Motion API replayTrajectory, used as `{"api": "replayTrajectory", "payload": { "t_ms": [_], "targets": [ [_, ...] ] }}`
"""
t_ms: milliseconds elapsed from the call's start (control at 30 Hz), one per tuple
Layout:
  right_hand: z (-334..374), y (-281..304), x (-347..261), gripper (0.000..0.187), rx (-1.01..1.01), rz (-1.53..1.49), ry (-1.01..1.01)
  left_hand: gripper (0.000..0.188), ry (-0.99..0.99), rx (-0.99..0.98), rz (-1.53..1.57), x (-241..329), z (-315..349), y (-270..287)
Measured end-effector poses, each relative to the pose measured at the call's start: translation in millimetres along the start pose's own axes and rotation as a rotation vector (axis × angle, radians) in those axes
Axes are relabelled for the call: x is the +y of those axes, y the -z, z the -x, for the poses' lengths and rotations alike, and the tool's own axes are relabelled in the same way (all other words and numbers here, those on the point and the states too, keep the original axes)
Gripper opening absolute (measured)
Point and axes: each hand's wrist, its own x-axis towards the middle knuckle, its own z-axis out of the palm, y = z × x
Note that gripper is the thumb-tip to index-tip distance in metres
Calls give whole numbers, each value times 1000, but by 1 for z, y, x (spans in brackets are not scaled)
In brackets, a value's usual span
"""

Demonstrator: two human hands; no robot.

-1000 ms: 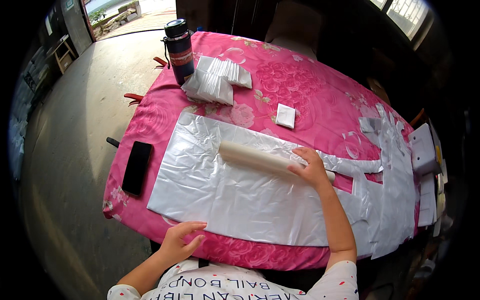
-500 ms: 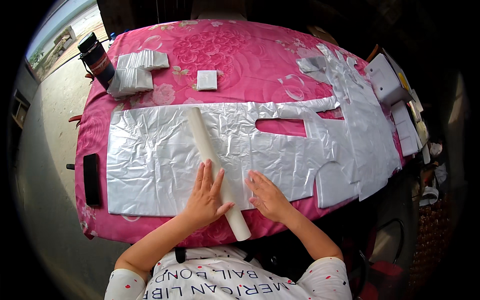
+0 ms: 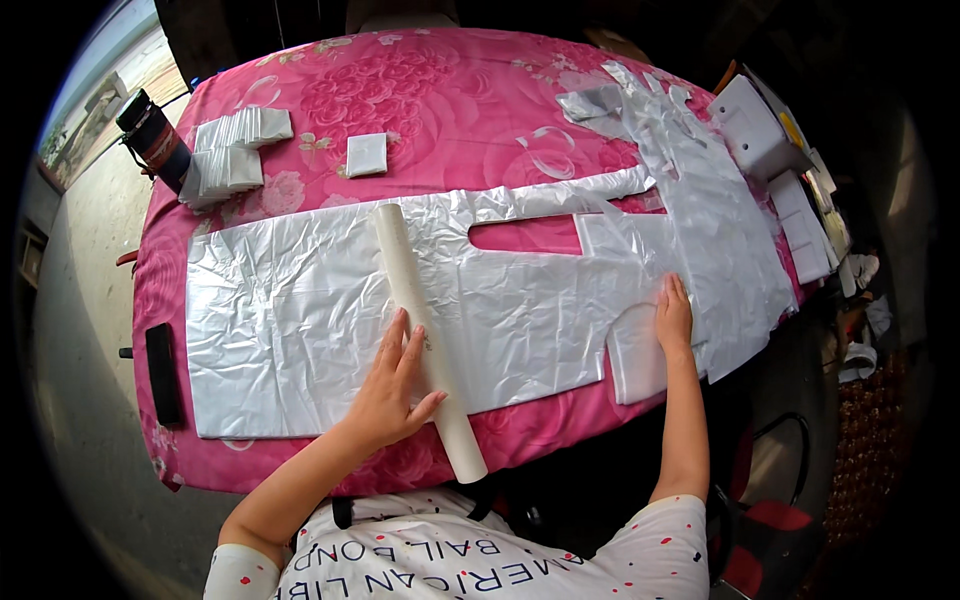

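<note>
From my end I judge the step in hand to be placing the roll and smoothing the plastic beneath it, and the next move seems to call for a light, flat touch, as such thin film would likely crease or drag.

Nearest me, the left hand point(image 3: 385, 392) lies loosely on the roll point(image 3: 406, 272), fingers spread and thumb across its top, not clenched around it. The roll is a pale, smooth, straight tube with a few small dark marks. It lies aslant across the plastic bags point(image 3: 290, 310), its near end at about the table's near edge and its far end just short of the bags' far side.

The right hand point(image 3: 676, 312) is over the bags towards the table's right edge, fingers straight, close together and grasping nothing I can see; I cannot tell whether it presses down. The bags are silvery white, shiny and crinkled, with a long hole showing the pink tablecloth point(image 3: 430, 100).

At the table's left edge I have a phone point(image 3: 162, 375); farther off, one small packet point(image 3: 366, 155), then fanned white packets point(image 3: 225, 172) beside a dark bottle point(image 3: 155, 140) near the far left corner.
</note>
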Motion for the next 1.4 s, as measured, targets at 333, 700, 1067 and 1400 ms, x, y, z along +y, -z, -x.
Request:
{"api": "replayTrajectory", "payload": {
  "t_ms": [333,700,1067,1400],
  "targets": [
    [4,33,-32,9,235,186,-20,78,-58,-105,-132,19,-13,-5],
    [99,87,-290,17,-306,-848,309,56,637,-91,1429,36,-22,3],
    [179,80,-298,49,-40,-238,233,14,915,-91,893,-88,41,128],
    [183,74,-284,41,-659,-299,-43,16,733,-130,-16,-125,41,184]
  ]
}}
